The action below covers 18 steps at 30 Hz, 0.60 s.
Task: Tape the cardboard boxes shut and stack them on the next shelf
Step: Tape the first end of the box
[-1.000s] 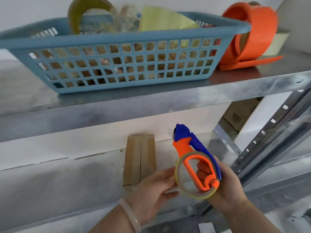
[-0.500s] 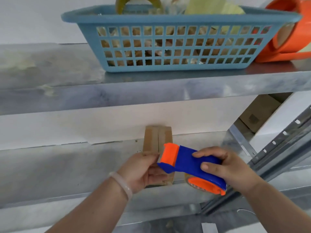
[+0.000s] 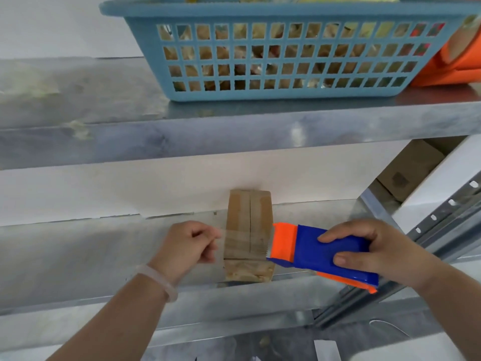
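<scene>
Tape now drawn out; left hand pinches it, right hand grips dispenser before seamed box.

The basket sits on the upper shelf, with a second dispenser just to its right. Below, a cardboard box sits on the lower shelf, back against the wall. The left hand is left of it and the right hand, gripping the tape dispenser, is to its right. The tape is stretched between them across the box.
</scene>
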### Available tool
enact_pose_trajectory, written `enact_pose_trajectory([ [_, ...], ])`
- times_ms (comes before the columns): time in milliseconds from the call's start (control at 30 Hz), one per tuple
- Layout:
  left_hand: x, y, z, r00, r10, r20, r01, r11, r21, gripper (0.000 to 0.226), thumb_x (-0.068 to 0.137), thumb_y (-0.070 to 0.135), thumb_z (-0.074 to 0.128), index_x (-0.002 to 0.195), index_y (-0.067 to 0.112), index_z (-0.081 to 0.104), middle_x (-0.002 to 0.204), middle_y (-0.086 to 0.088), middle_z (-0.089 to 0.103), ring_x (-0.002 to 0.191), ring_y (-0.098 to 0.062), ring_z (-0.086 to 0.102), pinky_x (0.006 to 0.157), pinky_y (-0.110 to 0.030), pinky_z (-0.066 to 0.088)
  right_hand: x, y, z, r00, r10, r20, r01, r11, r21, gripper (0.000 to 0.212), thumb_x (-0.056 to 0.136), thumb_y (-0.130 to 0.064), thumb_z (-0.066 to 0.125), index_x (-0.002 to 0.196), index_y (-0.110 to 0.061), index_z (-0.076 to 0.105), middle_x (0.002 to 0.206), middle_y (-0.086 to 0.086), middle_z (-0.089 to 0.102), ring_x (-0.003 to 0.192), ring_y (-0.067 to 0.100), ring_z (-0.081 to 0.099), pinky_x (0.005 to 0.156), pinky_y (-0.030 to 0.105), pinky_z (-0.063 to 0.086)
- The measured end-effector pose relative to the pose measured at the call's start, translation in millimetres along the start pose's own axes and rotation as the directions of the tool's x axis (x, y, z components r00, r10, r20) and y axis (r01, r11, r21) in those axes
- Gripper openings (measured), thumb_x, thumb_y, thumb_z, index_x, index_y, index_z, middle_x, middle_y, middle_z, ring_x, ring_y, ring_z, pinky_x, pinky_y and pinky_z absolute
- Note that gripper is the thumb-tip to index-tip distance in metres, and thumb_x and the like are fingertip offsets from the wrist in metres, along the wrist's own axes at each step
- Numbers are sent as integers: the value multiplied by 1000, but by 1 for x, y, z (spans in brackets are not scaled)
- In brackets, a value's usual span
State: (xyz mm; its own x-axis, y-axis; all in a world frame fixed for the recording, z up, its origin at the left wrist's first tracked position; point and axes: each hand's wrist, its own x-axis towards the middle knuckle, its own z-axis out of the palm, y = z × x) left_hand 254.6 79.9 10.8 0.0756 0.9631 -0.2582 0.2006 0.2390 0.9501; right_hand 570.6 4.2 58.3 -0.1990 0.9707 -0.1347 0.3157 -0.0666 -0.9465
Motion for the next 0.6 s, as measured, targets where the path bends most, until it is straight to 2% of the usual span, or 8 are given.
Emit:
enact_pose_trajectory([
  [167, -4, -30, -3, 1000, 11, 0, -11, 999, 32, 29, 92, 9, 61, 69, 17, 76, 58, -2, 65, 50, -13, 59, 58, -36, 60, -3, 13, -5, 998, 46, 52, -43, 998, -56, 29, 60, -31, 81, 87, -37, 78, 96, -8, 75, 80, 12, 72, 63, 17, 54],
  [300, 5, -48, 1, 998, 60, -24, -57, 993, 104, 26, 93, 12, 61, 72, 20, 75, 60, -1, 67, 51, -15, 61, 62, -40, 60, 3, 23, -5, 996, 80, 38, -76, 992, -105, 30, 59, -35, 81, 88, -40, 77, 96, -14, 74, 81, 7, 71, 65, 15, 53],
  [367, 8, -54, 5, 995, 98, -32, -91, 981, 173, 24, 94, 14, 59, 74, 21, 72, 60, 2, 67, 50, -14, 62, 60, -36, 59, 7, 28, -5, 993, 105, 57, -98, 988, -117, 30, 61, -38, 81, 90, -41, 76, 98, -15, 73, 84, 8, 71, 67, 16, 54],
  [467, 6, -63, 14, 989, 139, -51, -124, 964, 235, 24, 95, 16, 57, 74, 22, 67, 59, 8, 65, 48, -7, 60, 51, -17, 51, 14, 36, -3, 988, 138, 74, -128, 983, -130, 33, 61, -41, 81, 93, -41, 76, 100, -16, 72, 87, 8, 71, 69, 17, 54],
  [600, 4, -77, 23, 971, 217, -98, -188, 952, 242, 18, 95, 17, 54, 80, 23, 61, 57, 9, 62, 48, -6, 57, 50, -15, 49, 20, 45, -3, 988, 141, 61, -131, 982, -135, 33, 59, -40, 81, 92, -39, 76, 99, -15, 73, 86, 10, 71, 68, 18, 54],
])
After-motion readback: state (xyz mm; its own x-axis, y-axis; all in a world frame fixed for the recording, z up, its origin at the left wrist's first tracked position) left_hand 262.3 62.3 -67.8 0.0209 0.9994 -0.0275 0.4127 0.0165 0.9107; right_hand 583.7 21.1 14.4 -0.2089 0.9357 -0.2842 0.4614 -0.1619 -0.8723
